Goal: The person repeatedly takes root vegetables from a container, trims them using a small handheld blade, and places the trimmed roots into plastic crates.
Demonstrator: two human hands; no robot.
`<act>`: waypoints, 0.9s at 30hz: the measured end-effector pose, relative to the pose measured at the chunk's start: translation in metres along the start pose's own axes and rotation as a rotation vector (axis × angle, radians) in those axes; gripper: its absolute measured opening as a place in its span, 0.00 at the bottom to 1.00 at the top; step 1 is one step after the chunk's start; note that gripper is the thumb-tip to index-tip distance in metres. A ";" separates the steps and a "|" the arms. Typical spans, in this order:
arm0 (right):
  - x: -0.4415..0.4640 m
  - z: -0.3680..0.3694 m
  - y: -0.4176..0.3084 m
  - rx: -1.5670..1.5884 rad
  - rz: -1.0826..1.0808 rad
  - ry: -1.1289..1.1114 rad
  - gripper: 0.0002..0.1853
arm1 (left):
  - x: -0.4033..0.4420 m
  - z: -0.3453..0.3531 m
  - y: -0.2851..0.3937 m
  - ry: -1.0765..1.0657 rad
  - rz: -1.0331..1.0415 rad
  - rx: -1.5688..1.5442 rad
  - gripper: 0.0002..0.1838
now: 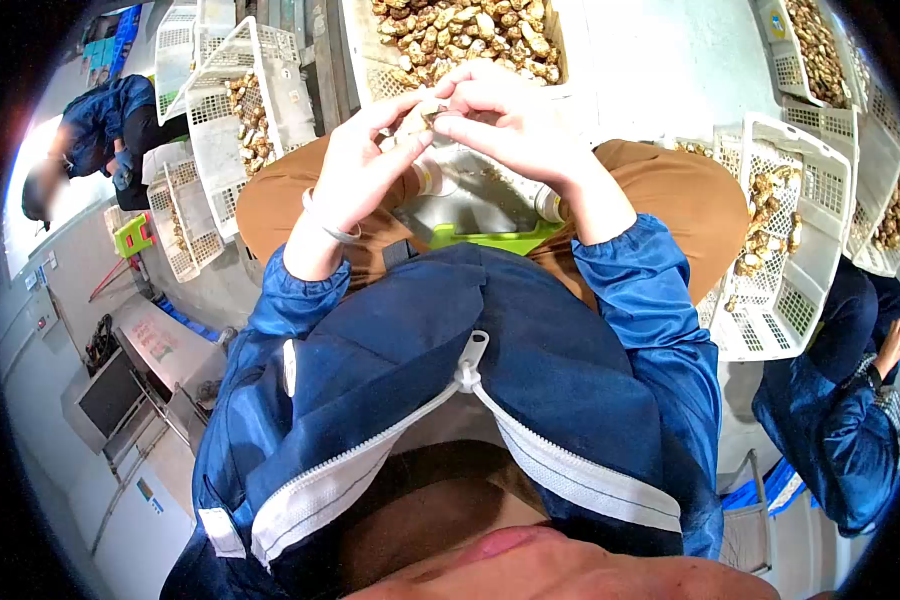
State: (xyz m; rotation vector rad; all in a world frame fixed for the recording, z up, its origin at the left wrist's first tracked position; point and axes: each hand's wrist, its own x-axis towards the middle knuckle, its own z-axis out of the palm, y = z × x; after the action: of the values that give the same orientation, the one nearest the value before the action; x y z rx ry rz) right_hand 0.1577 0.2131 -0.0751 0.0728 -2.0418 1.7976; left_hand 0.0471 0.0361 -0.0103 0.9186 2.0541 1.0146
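In front of my chest, my left hand is closed in a pinch on a small cream-and-brown, mushroom-like piece. My right hand meets it there, thumb and fingertips pressed together on the same piece. Fingers hide much of it, and a small dark spot shows between the fingertips; I cannot make out whether that is a tool. Just beyond the hands stands a white crate heaped with similar brown-and-cream pieces. Below the hands, a grey surface with a bright green edge lies between my knees.
White perforated crates holding more pieces stand at my right, with others stacked behind. More crates stand at my left. One person works at the far left; another person in blue sits at the right. A cart stands lower left.
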 end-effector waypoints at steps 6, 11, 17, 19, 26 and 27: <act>0.001 -0.006 -0.003 0.270 0.301 -0.035 0.07 | -0.001 -0.001 -0.002 0.014 0.011 0.048 0.21; -0.001 0.004 -0.006 0.140 0.185 0.004 0.07 | 0.000 -0.001 -0.002 0.044 0.122 0.227 0.21; -0.002 -0.003 0.003 0.239 0.493 -0.065 0.08 | -0.003 -0.006 -0.002 -0.031 0.196 0.294 0.20; -0.006 0.001 0.021 0.128 0.425 -0.079 0.10 | -0.004 -0.020 -0.006 -0.087 0.132 0.363 0.20; -0.023 0.006 0.025 -0.390 0.416 -0.441 0.13 | -0.006 -0.189 -0.150 0.358 -0.294 0.962 0.22; -0.023 0.006 0.025 -0.405 0.394 -0.416 0.13 | -0.005 -0.210 -0.170 0.320 -0.415 1.069 0.25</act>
State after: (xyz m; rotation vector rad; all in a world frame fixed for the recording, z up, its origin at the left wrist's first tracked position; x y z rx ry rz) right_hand 0.1695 0.2062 -0.1070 -0.0880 -2.8510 1.6349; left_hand -0.1664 -0.1240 -0.0511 0.7455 2.9284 -0.2602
